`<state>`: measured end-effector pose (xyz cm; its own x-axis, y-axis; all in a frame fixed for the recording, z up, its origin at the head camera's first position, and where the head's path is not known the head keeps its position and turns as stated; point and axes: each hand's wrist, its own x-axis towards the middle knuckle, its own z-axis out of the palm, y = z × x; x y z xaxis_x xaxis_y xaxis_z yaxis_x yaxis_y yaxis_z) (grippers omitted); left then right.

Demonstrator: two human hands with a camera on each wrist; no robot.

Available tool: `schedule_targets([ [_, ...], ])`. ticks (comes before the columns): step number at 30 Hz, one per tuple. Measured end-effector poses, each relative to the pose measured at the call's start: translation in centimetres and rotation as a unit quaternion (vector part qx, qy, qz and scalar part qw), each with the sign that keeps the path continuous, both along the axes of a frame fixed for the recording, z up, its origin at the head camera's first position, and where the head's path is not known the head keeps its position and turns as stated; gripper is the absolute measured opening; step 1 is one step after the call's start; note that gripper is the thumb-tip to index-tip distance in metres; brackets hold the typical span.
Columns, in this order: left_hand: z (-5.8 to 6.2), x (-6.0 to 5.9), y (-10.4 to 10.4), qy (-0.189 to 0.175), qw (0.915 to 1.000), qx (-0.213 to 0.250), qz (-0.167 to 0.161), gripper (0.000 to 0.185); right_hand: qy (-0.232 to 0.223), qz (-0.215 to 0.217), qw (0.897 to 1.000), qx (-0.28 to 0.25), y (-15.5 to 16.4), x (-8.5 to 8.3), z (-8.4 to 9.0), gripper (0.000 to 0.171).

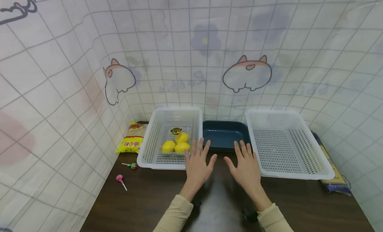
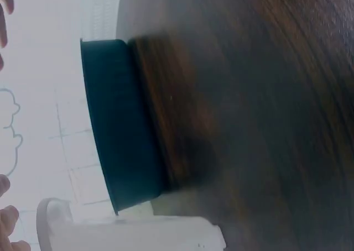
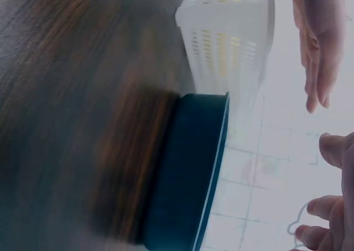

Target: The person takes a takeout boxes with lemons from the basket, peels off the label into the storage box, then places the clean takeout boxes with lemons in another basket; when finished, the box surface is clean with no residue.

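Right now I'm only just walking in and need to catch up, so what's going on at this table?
A person holds both hands open above the dark wooden table, gripping nothing. The left hand hovers at the near corner of the left white basket, which holds three lemons. The right hand is beside the empty right white basket. A dark blue tray sits between the baskets.

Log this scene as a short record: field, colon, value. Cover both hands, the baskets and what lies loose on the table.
left hand: open, fingers spread, holds nothing, by the left basket's near right corner
right hand: open, holds nothing, beside the right basket
left basket: white, holds three lemons
right basket: white, nothing visible inside
blue tray: between the baskets
loose items: two lollipops, yellow packet, at the table's left edge
table: dark wood
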<state>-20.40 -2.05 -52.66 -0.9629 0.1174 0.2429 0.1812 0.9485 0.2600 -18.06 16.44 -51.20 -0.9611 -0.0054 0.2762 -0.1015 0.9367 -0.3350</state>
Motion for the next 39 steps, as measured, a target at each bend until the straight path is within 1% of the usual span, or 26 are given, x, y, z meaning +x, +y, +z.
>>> schedule_targets([
  [4, 0.6, -0.2, -0.5, 0.002, 0.9999, 0.013, -0.003, 0.067, 0.006, 0.006, 1.0, -0.011, -0.3, -0.4, 0.5, 0.08],
  [8, 0.9, -0.6, -1.3, 0.007, 0.9996, 0.028, -0.004, 0.068, -0.003, 0.008, 1.0, -0.029, -0.8, -0.7, 1.0, 0.078],
  [11, 1.1, -0.9, -2.0, 0.008, 0.9991, 0.042, -0.003, 0.068, -0.023, 0.012, 0.997, -0.069, -1.3, -0.9, 1.5, 0.076],
  [14, 1.3, -1.4, -2.8, 0.012, 0.9983, 0.057, -0.002, 0.067, -0.049, 0.025, 0.991, -0.126, -1.9, -1.1, 1.9, 0.072],
  [18, 1.8, -2.1, -4.1, 0.017, 0.9971, 0.073, 0.003, 0.067, -0.081, 0.052, 0.975, -0.2, -3.0, -1.5, 2.5, 0.066],
  [21, 2.3, -2.6, -5.2, 0.018, 0.996, 0.087, 0.009, 0.066, -0.103, 0.074, 0.959, -0.253, -3.9, -1.8, 2.9, 0.063],
  [24, 3.0, -3.2, -6.2, 0.019, 0.9943, 0.104, 0.014, 0.066, -0.124, 0.092, 0.943, -0.294, -4.8, -2.2, 3.4, 0.061],
  [25, 3.2, -3.4, -6.6, 0.015, 0.9934, 0.113, 0.015, 0.066, -0.131, 0.097, 0.939, -0.304, -5.1, -2.4, 3.5, 0.06],
  [29, 4.1, -4.8, -8.2, 0.0, 0.9881, 0.152, 0.025, 0.067, -0.158, 0.114, 0.925, -0.325, -6.4, -3.1, 4.0, 0.058],
  [32, 4.8, -5.9, -9.6, -0.018, 0.9831, 0.178, 0.039, 0.068, -0.18, 0.123, 0.914, -0.344, -7.5, -3.4, 4.2, 0.058],
  [34, 5.3, -6.5, -10.5, -0.026, 0.9807, 0.189, 0.044, 0.069, -0.196, 0.128, 0.903, -0.36, -8.1, -3.5, 4.2, 0.058],
  [36, 5.7, -7.2, -11.5, -0.038, 0.9789, 0.195, 0.049, 0.07, -0.216, 0.131, 0.891, -0.378, -8.7, -3.7, 4.2, 0.059],
  [39, 6.3, -8.3, -12.9, -0.059, 0.9771, 0.197, 0.053, 0.071, -0.247, 0.132, 0.869, -0.408, -9.4, -4.1, 4.1, 0.061],
])
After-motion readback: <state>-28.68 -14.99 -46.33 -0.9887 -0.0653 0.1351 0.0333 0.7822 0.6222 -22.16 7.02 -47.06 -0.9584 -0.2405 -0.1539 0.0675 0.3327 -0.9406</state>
